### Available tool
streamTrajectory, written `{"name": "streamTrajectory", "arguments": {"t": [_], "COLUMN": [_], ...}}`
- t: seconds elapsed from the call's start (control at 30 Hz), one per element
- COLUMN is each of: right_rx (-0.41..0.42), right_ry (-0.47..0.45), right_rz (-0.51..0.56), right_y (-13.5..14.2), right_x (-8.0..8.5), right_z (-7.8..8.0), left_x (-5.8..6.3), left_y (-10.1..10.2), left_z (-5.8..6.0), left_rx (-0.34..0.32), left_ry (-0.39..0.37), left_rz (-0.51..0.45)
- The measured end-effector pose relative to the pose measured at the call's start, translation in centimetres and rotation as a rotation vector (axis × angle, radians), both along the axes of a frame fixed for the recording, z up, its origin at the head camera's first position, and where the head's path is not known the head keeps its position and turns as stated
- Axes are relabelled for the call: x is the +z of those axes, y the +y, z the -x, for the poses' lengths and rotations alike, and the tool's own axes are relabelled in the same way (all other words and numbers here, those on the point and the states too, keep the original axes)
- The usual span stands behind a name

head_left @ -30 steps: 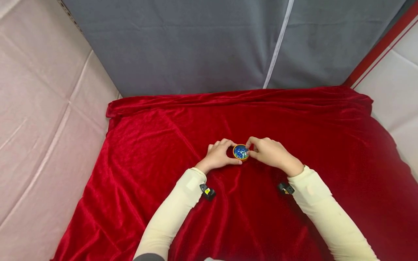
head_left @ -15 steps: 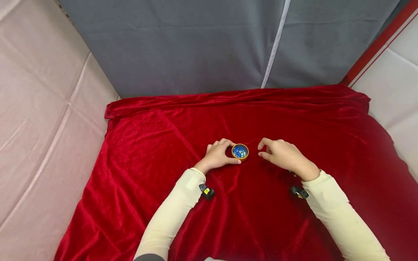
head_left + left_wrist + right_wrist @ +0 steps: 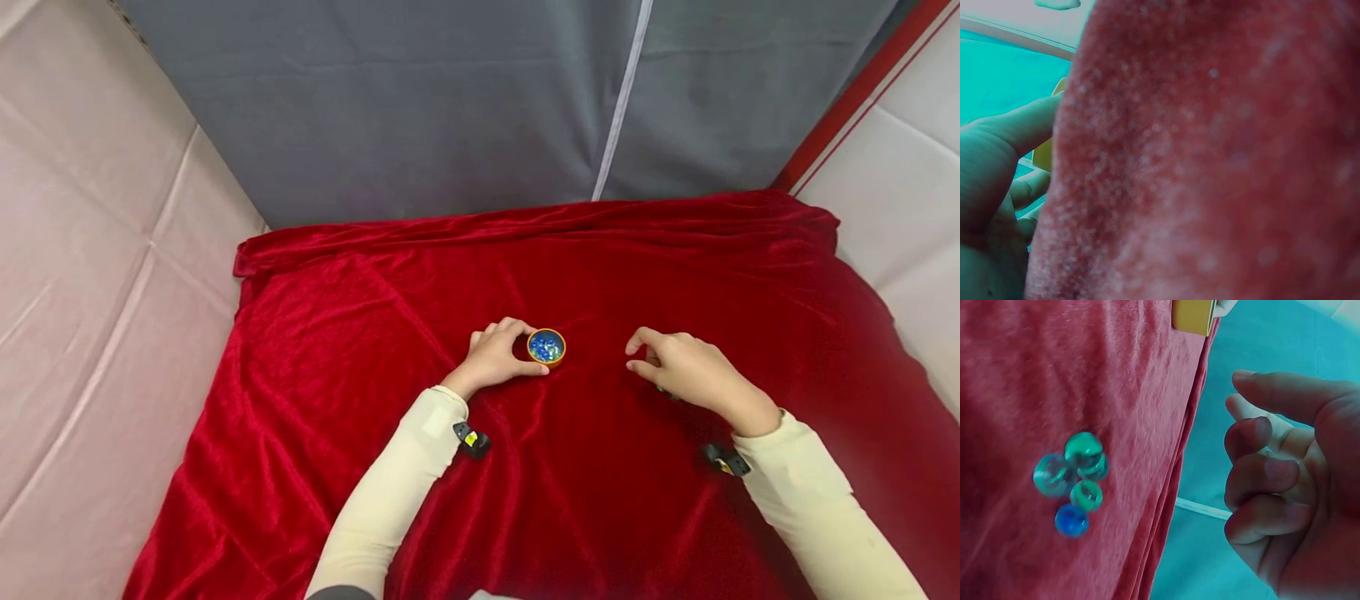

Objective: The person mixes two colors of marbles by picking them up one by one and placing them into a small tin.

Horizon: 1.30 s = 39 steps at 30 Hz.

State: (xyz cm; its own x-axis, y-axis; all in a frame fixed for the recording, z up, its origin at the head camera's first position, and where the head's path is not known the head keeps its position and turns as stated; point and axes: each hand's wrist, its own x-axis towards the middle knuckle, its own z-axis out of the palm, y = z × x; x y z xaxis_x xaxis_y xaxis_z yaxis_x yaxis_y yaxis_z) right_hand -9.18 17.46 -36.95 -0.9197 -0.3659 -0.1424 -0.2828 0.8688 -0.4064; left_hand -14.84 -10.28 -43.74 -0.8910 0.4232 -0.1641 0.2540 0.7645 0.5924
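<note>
A small round bowl (image 3: 547,347) with an orange-yellow rim stands on red cloth, with blue and clear glass marbles inside. My left hand (image 3: 495,358) holds its left side between thumb and fingers; in the left wrist view the bowl's yellow wall (image 3: 1042,154) shows behind the thumb. Well to the right of the bowl hovers my right hand (image 3: 686,367), thumb and index finger apart, the other fingers bent, nothing between them. Below it, the right wrist view shows a cluster of several loose marbles on the cloth, among them a blue marble (image 3: 1072,520) and a green marble (image 3: 1083,448).
Wrinkled red velvet cloth (image 3: 420,292) covers the table and bunches along its back edge. A grey curtain (image 3: 405,117) rises behind it, with pale walls at both sides. Dark cameras sit on both wrists. A fold of cloth blocks most of the left wrist view.
My right hand has drawn back from over the bowl and moved right to above the loose marbles. My left hand has stayed on the bowl. The head view has shifted slightly.
</note>
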Motion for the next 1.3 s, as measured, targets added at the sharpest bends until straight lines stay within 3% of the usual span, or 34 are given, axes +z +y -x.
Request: {"name": "streamTrajectory", "arguments": {"t": [0.6,1.3], "right_rx": [-0.068,-0.087], "right_ry": [0.035,-0.011], "right_rz": [-0.014,0.018], "right_y": [4.2,5.8], "right_x": [-1.3,-4.0], "right_z": [-2.8,-3.2], "left_x": [0.2,0.0], "left_y": [0.0,0.1], "left_z": [0.1,0.0], "left_rx": [0.003,-0.002], "left_ry": [-0.001,-0.001], "left_rz": [0.002,-0.022]}}
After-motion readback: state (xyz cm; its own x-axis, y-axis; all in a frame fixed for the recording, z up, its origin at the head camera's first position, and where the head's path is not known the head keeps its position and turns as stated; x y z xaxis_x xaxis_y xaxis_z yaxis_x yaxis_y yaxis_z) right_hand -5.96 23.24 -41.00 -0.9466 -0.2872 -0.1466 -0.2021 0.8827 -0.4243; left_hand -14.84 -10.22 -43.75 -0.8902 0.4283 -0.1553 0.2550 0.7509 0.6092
